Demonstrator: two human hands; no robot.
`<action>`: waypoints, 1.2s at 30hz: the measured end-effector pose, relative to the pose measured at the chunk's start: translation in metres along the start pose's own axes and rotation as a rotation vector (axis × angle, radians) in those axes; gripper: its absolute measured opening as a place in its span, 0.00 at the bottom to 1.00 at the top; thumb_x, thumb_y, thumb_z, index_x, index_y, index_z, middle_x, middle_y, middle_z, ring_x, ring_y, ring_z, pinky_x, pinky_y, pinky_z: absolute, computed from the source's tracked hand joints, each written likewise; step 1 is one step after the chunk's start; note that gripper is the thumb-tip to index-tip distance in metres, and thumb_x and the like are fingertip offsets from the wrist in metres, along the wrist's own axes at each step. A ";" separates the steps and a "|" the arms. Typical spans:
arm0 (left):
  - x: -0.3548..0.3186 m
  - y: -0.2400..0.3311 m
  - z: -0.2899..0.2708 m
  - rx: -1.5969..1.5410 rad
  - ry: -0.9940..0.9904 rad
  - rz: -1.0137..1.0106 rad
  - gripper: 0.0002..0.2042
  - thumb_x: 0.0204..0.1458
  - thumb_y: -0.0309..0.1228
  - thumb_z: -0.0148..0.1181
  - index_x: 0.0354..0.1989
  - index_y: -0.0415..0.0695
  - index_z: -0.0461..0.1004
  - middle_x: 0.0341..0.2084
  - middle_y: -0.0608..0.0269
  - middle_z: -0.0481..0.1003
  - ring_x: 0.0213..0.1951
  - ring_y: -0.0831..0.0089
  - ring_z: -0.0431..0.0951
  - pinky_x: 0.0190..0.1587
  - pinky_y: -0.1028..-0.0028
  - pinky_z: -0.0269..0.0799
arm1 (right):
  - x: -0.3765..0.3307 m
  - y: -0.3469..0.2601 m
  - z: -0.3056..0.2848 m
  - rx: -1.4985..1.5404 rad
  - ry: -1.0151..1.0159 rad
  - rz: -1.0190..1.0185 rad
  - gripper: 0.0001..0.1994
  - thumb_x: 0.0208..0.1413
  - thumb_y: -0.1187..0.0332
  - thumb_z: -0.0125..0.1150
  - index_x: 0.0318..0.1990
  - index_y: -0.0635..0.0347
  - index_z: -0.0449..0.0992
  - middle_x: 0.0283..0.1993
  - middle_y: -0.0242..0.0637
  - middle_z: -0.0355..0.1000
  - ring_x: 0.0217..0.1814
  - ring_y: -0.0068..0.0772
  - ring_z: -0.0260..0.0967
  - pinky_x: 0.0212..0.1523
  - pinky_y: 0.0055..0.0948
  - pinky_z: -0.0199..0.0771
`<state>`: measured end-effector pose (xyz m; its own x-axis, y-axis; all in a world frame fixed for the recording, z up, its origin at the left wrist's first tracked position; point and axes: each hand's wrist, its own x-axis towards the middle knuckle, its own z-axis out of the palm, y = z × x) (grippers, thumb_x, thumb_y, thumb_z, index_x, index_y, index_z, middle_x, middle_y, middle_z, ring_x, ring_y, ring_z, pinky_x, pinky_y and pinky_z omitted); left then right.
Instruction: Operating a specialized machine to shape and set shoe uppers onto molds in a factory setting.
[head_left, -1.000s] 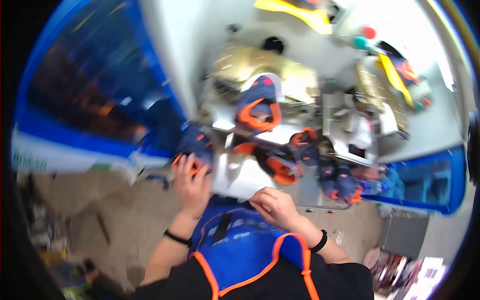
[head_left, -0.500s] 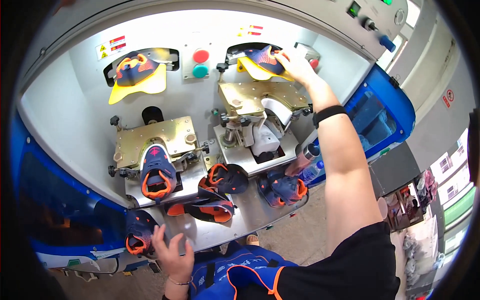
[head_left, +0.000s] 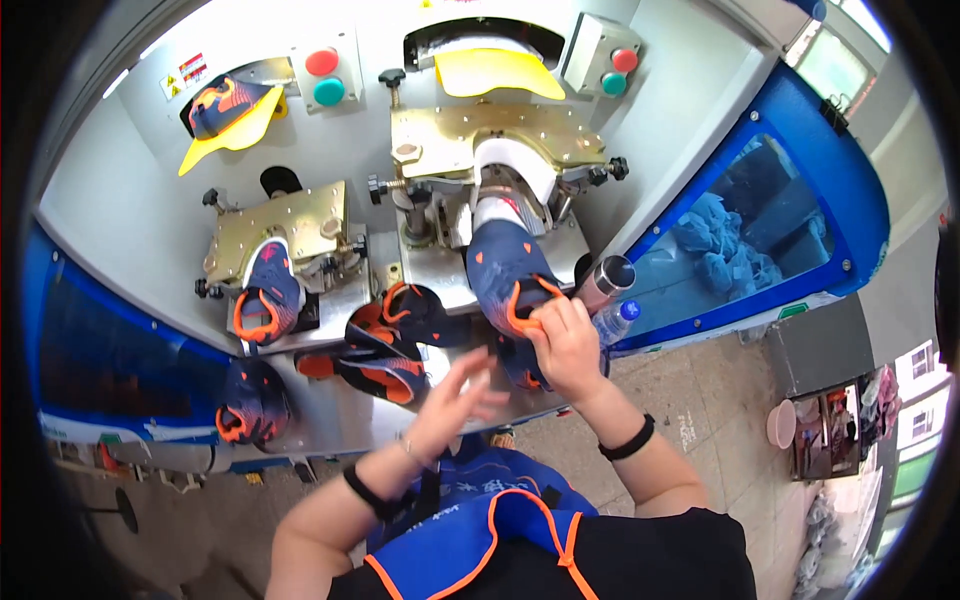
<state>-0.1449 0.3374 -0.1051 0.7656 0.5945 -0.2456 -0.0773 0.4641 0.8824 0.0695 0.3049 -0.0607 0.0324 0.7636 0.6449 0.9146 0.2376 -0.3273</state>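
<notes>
My right hand [head_left: 570, 348] pinches the orange-lined collar of a navy shoe upper [head_left: 508, 265]. Its toe points toward the right-hand brass-plated press station [head_left: 500, 135], over the white shaped form there. Fingers spread, my left hand [head_left: 458, 400] hovers empty over the steel ledge, near the loose navy-and-orange uppers [head_left: 385, 375]. Another navy upper [head_left: 268, 295] sits toe-in at the left-hand station [head_left: 275, 228]. At the far left of the ledge lies one more dark upper [head_left: 250, 400]. Beneath my right hand another upper is mostly hidden.
At the back, one yellow pad [head_left: 495, 72] is bare; another carries a navy upper [head_left: 222, 108]. Red and green buttons [head_left: 327, 78] are on the back wall. Right of my right hand stand a metal flask [head_left: 607, 280] and a plastic bottle [head_left: 616, 320]. Blue windowed panels [head_left: 750, 230] flank the machine.
My right hand has come down from the right yellow pad, which no longer holds an upper, to the right-hand station. My left hand has moved right, away from the far-left upper.
</notes>
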 end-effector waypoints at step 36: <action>0.125 0.033 0.022 -0.361 0.305 0.158 0.22 0.60 0.52 0.55 0.42 0.42 0.72 0.32 0.59 0.77 0.35 0.69 0.80 0.41 0.69 0.79 | 0.071 0.049 0.034 0.127 -0.097 -0.008 0.18 0.57 0.57 0.60 0.55 0.47 0.74 0.57 0.46 0.67 0.55 0.53 0.66 0.53 0.44 0.72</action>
<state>-0.0380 0.4128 -0.0975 0.5094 0.8157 -0.2741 -0.4342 0.5187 0.7365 0.1031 0.3916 -0.0544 -0.0198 0.8145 0.5798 0.8562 0.3133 -0.4109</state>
